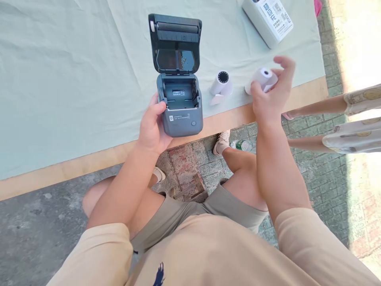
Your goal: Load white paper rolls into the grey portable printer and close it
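Observation:
A small dark grey label printer [180, 104] stands near the table's front edge with its lid [175, 43] swung up and its paper bay empty. My left hand [153, 125] grips the printer's left side. My right hand [272, 95] holds a white paper roll [262, 78] just above the table, to the right of the printer. A second white paper roll [222, 83] with a dark core lies on the cloth between the printer and my right hand.
A pale green cloth [74, 71] covers the wooden table [89, 161]. A white box [268, 20] with printed text sits at the far right. Another person's legs [342, 119] stand to the right. A plastic bottle [242, 145] lies on the brick ground below.

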`<state>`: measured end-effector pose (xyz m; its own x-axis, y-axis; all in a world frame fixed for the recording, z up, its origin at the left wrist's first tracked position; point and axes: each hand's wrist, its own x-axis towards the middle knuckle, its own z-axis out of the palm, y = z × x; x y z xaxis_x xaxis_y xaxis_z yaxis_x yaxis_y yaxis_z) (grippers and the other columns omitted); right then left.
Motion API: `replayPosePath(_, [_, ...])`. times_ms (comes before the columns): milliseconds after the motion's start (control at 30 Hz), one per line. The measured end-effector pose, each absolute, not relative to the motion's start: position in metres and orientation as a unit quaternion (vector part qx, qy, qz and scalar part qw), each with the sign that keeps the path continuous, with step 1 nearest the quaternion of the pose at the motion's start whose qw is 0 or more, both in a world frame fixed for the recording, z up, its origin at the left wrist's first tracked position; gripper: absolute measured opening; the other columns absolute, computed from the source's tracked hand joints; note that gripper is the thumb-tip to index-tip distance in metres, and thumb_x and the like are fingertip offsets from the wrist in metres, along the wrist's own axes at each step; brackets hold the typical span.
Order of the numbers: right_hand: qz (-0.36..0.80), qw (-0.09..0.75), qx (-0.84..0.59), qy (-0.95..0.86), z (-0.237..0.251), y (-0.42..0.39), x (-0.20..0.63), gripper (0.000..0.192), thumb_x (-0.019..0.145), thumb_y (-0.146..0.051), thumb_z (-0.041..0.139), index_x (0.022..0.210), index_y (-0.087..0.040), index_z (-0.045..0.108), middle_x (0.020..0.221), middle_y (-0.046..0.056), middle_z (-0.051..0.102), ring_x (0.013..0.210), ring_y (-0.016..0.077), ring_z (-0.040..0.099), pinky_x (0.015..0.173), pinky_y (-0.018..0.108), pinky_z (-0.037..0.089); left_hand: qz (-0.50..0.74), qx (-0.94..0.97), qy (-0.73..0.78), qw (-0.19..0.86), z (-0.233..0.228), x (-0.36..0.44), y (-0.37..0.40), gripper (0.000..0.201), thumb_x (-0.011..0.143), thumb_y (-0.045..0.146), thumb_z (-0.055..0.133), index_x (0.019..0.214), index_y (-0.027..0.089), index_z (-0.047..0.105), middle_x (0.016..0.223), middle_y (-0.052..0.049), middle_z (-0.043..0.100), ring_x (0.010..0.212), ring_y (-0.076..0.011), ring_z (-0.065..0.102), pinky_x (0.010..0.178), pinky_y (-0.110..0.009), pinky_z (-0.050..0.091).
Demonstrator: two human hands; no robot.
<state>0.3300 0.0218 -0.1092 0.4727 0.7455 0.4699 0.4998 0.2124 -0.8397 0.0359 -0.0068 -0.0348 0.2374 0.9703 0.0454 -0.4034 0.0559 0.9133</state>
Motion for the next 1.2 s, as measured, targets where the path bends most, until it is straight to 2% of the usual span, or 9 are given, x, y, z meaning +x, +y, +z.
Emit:
replayPosePath(133, [0.084,0.731,-0.486,-0.472,-0.089,0.03,0.317,0.052,0.088,-0.059,0.051,0.119,-0.021,0.033,0.108,0.01,0.05,0.087,0.0149,0.053,0.073,0.028,0.044,0.533,0.445,0.323,0.643,-0.037,0.036,-0.007,0.038,0.081,0.047,0.073,0.108,0.022,0.063,0.11,-0.004,0.076,0.123,-0.0273,0.071,0.105,-0.038,0.063])
replayPosePath(267, [-0.022,0.673,-0.316,-0.669,-0.038,-0.006,0.264,0.038,0.099,-0.055,0.061,0.119,-0.024,0.051,0.113,0.004,0.058,0.098,0.0129,0.063,0.079,0.028,0.048,0.527,0.459,0.324,0.638,-0.039,0.036,-0.006,0.048,0.08,0.051,0.077,0.113,0.021,0.061,0.115,-0.007,0.075,0.131,-0.0284,0.068,0.106,-0.037,0.062])
replayPosePath(400, [-0.061,0.497,-0.422,-0.756,-0.013,-0.028,0.218,0.019,0.097,-0.02,0.059,0.115,-0.026,0.062,0.114,-0.001,0.07,0.102,0.0176,0.067,0.085,0.036,0.052,0.524,0.453,0.328,0.642,-0.039,0.037,-0.01,0.058,0.078,0.05,0.08,0.121,0.02,0.055,0.115,-0.007,0.074,0.136,-0.0287,0.065,0.103,-0.036,0.063])
replayPosePath(600, [-0.062,0.389,-0.473,-0.788,-0.031,-0.012,0.216,0.019,0.102,-0.026,0.056,0.116,-0.028,0.068,0.112,-0.002,0.071,0.099,0.0191,0.065,0.083,0.037,0.046,0.504,0.475,0.331,0.641,-0.043,0.037,-0.014,0.074,0.07,0.048,0.088,0.129,0.021,0.051,0.136,-0.007,0.066,0.129,-0.0287,0.068,0.092,-0.033,0.065])
replayPosePath(767, [-0.107,0.445,-0.383,-0.802,-0.032,-0.015,0.218,0.018,0.099,-0.015,0.052,0.102,-0.023,0.068,0.103,-0.001,0.07,0.089,0.0133,0.064,0.08,0.034,0.042,0.501,0.447,0.308,0.674,-0.039,0.036,-0.011,0.066,0.075,0.052,0.084,0.124,0.02,0.052,0.129,-0.009,0.07,0.126,-0.0295,0.069,0.093,-0.036,0.065])
replayPosePath(833, [-0.115,0.47,-0.322,-0.813,-0.031,-0.019,0.216,0.012,0.103,-0.024,0.055,0.101,-0.022,0.066,0.1,-0.002,0.071,0.088,0.0123,0.065,0.082,0.034,0.041,0.502,0.44,0.287,0.687,-0.038,0.035,-0.009,0.062,0.077,0.056,0.082,0.12,0.02,0.055,0.12,-0.01,0.072,0.121,-0.0281,0.071,0.091,-0.035,0.066])
replayPosePath(1033, [-0.011,0.55,-0.297,-0.781,-0.039,-0.018,0.216,0.042,0.108,-0.056,0.048,0.099,-0.018,0.064,0.093,0.004,0.067,0.091,0.0144,0.066,0.083,0.033,0.047,0.513,0.464,0.291,0.661,-0.045,0.03,-0.007,0.069,0.066,0.044,0.094,0.119,0.019,0.057,0.105,-0.004,0.072,0.095,-0.0198,0.075,0.075,-0.027,0.063])
replayPosePath(1133, [0.017,0.622,-0.395,-0.675,-0.044,-0.012,0.217,0.056,0.107,-0.07,0.039,0.115,-0.018,0.059,0.125,0.011,0.061,0.106,0.0169,0.064,0.083,0.032,0.053,0.491,0.506,0.301,0.642,-0.049,0.027,-0.007,0.087,0.061,0.05,0.097,0.129,0.02,0.052,0.121,-0.01,0.071,0.112,-0.0301,0.074,0.08,-0.034,0.065])
replayPosePath(1200, [0.039,0.636,-0.419,-0.648,-0.044,-0.009,0.219,0.068,0.103,-0.08,0.037,0.139,-0.023,0.049,0.154,0.012,0.041,0.127,0.021,0.059,0.091,0.034,0.057,0.468,0.529,0.307,0.638,-0.05,0.025,-0.006,0.097,0.056,0.052,0.1,0.133,0.022,0.049,0.13,-0.012,0.068,0.123,-0.0352,0.07,0.086,-0.038,0.066])
